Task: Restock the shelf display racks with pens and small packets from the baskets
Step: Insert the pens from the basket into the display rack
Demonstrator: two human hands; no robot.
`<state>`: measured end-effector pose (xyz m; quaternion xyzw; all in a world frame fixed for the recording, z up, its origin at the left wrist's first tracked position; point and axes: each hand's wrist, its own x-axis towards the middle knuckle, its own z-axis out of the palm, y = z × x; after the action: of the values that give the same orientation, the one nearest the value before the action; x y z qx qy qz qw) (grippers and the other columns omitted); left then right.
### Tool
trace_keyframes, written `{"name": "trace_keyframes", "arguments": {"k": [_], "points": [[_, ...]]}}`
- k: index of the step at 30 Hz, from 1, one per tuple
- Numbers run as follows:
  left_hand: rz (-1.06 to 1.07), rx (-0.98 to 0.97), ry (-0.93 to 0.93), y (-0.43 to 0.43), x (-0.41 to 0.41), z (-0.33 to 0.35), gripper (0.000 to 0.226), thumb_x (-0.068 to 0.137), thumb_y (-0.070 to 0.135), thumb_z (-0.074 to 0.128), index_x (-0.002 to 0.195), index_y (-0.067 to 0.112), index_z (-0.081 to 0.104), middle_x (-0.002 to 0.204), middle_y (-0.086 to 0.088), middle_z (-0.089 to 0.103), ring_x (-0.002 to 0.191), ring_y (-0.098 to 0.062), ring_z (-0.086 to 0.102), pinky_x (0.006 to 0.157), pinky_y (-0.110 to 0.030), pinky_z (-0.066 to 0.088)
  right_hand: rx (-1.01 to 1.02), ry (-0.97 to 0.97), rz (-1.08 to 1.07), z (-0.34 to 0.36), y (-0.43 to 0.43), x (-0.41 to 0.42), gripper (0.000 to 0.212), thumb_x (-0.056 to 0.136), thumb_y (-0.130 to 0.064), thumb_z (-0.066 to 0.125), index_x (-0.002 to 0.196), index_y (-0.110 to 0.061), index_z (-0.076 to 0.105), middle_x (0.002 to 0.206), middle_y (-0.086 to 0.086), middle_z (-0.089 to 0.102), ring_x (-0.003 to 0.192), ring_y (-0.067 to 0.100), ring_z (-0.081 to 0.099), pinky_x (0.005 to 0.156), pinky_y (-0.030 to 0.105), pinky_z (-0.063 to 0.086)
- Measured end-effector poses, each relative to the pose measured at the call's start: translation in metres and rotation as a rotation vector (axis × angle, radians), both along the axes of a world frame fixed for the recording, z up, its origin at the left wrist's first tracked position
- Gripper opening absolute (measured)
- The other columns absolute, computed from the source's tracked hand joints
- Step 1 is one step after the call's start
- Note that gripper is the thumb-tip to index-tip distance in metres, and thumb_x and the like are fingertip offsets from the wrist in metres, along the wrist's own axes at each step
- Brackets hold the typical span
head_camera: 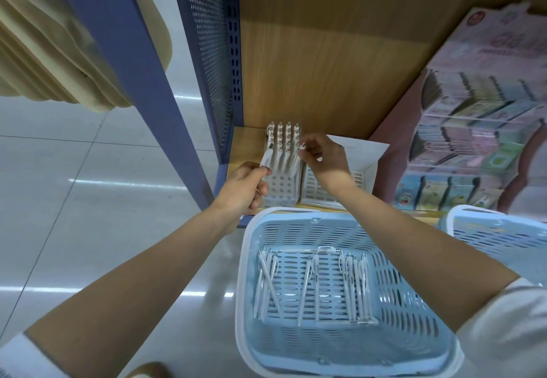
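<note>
A white pen rack stands at the left end of the wooden shelf, its back rows filled with upright white pens. My left hand grips a white pen by its lower end, angled up at the rack's left column. My right hand pinches another pen over the rack's right column. A second white rack sits to the right, partly hidden by my right wrist. Below, a light blue basket holds several loose white pens.
A blue perforated shelf side and blue upright post stand left of the rack. A pink display of small packets fills the shelf's right. A second blue basket sits at right. White paper lies behind the racks.
</note>
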<state>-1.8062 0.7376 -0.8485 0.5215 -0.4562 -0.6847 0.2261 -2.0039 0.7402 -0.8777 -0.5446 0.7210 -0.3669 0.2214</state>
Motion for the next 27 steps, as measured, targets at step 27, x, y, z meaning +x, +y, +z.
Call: {"name": "trace_keyframes", "arguments": {"k": [27], "points": [[-0.03,-0.047,0.037,-0.012,-0.02,-0.011,0.023,0.097,0.024,0.057,0.116,0.012,0.06,0.067,0.0,0.051,0.05,-0.011,0.038,0.042,-0.019,0.03,0.084,-0.439,0.015,0.018,0.002,0.002,0.006,0.091,-0.019,0.063,0.089,-0.016,0.068,0.078,-0.003,0.067,0.065,0.006,0.059,0.065,0.02,0.049]]}}
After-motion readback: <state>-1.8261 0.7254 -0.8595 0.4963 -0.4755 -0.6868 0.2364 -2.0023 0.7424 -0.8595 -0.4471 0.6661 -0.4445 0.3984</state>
